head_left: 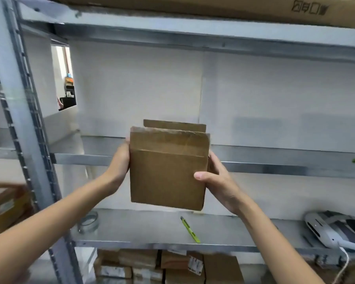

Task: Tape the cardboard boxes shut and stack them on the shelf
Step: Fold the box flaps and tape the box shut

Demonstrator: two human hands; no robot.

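At the far left a blurred carton [7,203] sits beside the rack's perforated steel upright [32,128], which slants across that edge of the view. Just right of the upright, a clear tape roll [88,222] lies on the lower shelf [141,228].

The left hand [118,162] holds the box [168,167] by its left side, palm flat against the wall; its fingers are hidden behind the cardboard, so their curl cannot be told. The box hangs in the air in front of the rack, between the middle shelf [94,158] and the lower one, touching neither. It is plain brown, with one flap folded toward the camera along a crease, a glossy strip across that flap, and another flap standing up behind it. A worn, pale edge runs along the top.

The right hand [218,181] grips the box's right side, thumb pressed on the front face, fingers wrapped behind.

Behind and right of the box the bay is wide, backed by white panels. A green knife [190,229] lies on the lower shelf below the box. At the right edge sits a white and grey device [334,228] with a cord. Under the lower shelf, more cartons [152,265] are packed close. A long carton [193,7] rests on top.
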